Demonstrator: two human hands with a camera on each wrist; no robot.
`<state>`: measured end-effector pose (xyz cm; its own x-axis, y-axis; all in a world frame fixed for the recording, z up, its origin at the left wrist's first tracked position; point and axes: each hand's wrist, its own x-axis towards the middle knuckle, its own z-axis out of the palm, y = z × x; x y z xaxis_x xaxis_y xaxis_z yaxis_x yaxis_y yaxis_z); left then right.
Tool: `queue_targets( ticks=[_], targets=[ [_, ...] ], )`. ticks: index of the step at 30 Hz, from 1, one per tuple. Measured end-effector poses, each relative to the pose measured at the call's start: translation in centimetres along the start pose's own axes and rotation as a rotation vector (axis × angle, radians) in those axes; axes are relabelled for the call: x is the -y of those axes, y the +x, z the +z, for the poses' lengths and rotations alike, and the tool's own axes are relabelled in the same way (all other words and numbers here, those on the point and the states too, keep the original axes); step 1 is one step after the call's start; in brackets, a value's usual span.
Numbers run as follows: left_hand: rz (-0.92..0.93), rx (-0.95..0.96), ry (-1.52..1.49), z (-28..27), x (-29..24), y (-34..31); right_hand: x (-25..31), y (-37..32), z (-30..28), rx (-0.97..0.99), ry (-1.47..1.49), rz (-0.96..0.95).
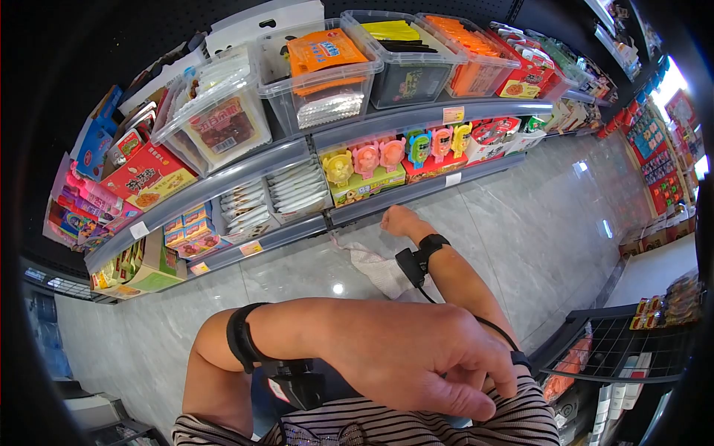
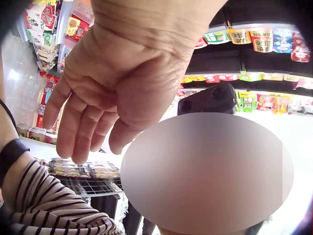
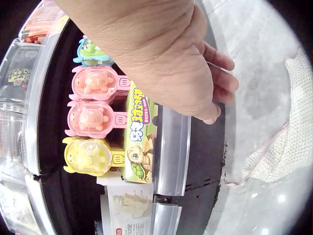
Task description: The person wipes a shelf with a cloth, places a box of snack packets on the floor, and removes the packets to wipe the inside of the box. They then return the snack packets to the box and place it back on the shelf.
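Observation:
My left hand (image 1: 424,357) is held across the front of my body, its fingers loosely bent and nothing in them. The left wrist view shows its palm side, with the fingers (image 2: 78,125) hanging down. Reaching forward, my right hand (image 1: 401,221) is over the floor just before the lower shelf, loosely curled and holding nothing. In the right wrist view, the right hand (image 3: 161,58) overlaps a green box (image 3: 139,142) with animal-shaped plastic toys. Pink toys (image 3: 93,120) and a yellow toy (image 3: 88,156) stand in it. A whitish knit cloth (image 1: 375,269) lies on the floor beside the right forearm.
Clear plastic bins (image 1: 320,89) of packaged snacks line the upper shelf. White packets (image 1: 297,186) and small snack boxes (image 1: 195,232) fill the lower shelf's left part. A black wire rack (image 1: 617,357) stands at my right. Grey tile floor (image 1: 520,215) stretches between the shelves.

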<state>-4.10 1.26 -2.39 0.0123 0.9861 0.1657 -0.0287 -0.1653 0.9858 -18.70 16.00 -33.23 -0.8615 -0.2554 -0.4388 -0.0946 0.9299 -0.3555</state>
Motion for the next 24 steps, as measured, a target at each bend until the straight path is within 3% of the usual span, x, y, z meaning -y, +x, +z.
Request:
queue_targets(
  ticks=[21, 24],
  targets=[
    [-0.039, -0.031, -0.077, 0.35, -0.20, -0.07, -0.45, 0.07, 0.28, -0.036, -0.011, 0.005],
    [0.096, -0.147, -0.019, 0.38, -0.56, -0.26, -0.94, 0.51, 0.53, -0.034, -0.031, -0.017]
  ],
)
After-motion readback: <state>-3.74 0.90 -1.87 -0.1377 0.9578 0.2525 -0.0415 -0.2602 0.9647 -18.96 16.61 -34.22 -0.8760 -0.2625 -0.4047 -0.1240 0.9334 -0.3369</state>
